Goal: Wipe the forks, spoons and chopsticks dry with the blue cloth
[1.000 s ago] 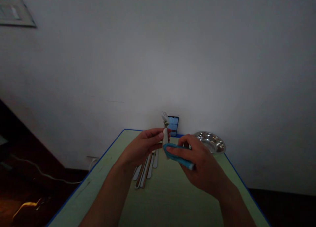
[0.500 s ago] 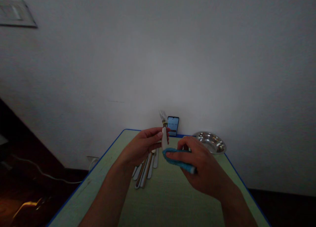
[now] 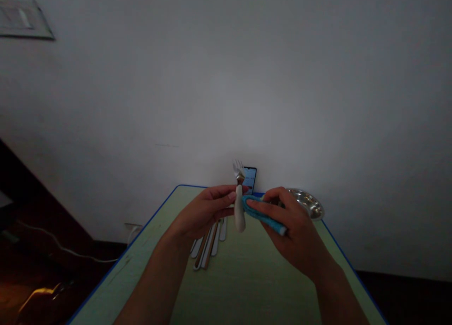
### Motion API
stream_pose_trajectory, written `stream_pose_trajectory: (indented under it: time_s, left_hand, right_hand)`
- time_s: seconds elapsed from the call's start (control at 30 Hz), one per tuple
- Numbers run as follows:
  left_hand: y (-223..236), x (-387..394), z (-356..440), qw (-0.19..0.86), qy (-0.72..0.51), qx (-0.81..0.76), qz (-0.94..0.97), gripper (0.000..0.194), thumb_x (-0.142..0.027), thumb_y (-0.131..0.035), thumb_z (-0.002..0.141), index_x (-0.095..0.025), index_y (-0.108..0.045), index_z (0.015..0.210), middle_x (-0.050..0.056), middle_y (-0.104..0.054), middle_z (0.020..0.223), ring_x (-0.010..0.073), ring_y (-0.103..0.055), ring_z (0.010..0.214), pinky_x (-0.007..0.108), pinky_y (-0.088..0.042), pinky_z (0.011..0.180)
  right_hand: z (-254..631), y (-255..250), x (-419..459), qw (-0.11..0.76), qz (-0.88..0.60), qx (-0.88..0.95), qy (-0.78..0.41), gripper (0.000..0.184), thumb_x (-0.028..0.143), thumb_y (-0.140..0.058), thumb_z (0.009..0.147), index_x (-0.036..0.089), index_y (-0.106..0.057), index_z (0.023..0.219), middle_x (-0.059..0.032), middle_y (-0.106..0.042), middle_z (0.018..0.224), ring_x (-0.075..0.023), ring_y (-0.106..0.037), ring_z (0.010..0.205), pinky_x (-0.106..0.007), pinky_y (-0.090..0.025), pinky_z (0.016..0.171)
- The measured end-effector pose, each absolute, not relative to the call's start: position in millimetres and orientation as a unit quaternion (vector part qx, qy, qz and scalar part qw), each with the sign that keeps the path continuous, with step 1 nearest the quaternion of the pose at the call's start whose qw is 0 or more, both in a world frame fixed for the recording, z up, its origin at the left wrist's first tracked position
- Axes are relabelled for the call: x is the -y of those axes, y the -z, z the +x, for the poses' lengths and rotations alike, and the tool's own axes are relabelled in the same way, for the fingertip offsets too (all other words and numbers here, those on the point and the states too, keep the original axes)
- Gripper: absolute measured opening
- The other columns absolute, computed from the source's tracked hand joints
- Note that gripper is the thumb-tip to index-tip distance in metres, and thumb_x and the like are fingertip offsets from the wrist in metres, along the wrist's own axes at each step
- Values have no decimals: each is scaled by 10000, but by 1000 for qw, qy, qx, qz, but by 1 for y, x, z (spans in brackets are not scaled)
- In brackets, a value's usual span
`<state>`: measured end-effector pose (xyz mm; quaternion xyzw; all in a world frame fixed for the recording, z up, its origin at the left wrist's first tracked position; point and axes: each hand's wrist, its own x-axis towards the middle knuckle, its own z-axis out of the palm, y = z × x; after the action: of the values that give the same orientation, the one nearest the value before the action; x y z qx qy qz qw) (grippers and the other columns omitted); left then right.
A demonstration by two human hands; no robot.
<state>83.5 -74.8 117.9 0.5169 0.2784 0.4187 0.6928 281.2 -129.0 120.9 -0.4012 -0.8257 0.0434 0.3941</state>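
Observation:
A fork with a thick white handle and metal tines stands nearly upright, tines at the top. My left hand pinches it near the top of the handle. In my right hand is a folded blue cloth, its rounded left end touching or very near the handle's right side. Below and behind my left hand, several pieces of cutlery lie side by side on the table; their far ends are hidden by the hand.
The pale green table has a blue edge and stands against a grey wall. A phone leans on the wall behind the fork. At the back right corner sits a shiny metal bowl, partly covered by my right hand.
The cloth has moved up and right from the handle's lower end, which is now uncovered. My left hand and the fork have shifted slightly right, and the tines have turned.

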Motion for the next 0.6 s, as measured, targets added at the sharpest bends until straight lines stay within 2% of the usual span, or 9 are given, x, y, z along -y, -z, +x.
stream_pose_trajectory:
  time_s: [0.3, 0.6]
  left_hand:
    - [-115, 76, 86, 702, -406, -264, 522, 245, -211, -656, 769, -194, -698, 1010, 62, -707, 963, 164, -627, 851, 294, -454, 807]
    - [-114, 77, 88, 695, -396, -273, 534, 221, -222, -658, 764, -193, -710, 976, 55, -709, 928, 160, -623, 832, 310, -438, 823]
  right_hand:
    - [283, -115, 126, 420, -408, 810, -28, 507, 30, -524, 771, 291, -542, 1206, -39, -444, 1018, -163, -461, 932, -333, -423, 799]
    - [281, -115, 124, 400, -425, 812, -13, 514, 20, -518, 764, 263, -542, 1217, -53, -449, 1019, -170, -459, 931, -340, -419, 809]
